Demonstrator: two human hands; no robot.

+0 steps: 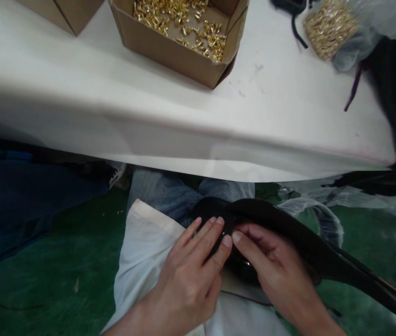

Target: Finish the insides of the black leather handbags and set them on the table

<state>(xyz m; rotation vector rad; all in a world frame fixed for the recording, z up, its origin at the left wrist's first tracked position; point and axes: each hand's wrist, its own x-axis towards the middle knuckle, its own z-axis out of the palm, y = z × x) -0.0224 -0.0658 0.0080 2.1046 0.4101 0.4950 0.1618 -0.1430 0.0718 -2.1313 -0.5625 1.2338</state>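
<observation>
A soft black bag [271, 212] with a long strap [362, 275] lies across my lap. My left hand [194, 266] rests on its near left part, fingers stretched out and lying flat, thumb apart from them. A tiny bright spot shows between that thumb and the fingertips; I cannot make out what it is. My right hand [278, 266] is closed on the bag's edge, its thumb on top and its fingers curled underneath. The two thumb tips nearly meet. Below them a glint of gold metal shows on the bag, partly covered by my right hand.
On the white-covered table [170, 107] ahead stands an open cardboard box [170, 53] of small gold metal pieces. A second box [68, 14] is at upper left, and a clear bag of gold pieces [331, 28] at upper right. Clear plastic wrap [327, 219] lies beyond my right hand.
</observation>
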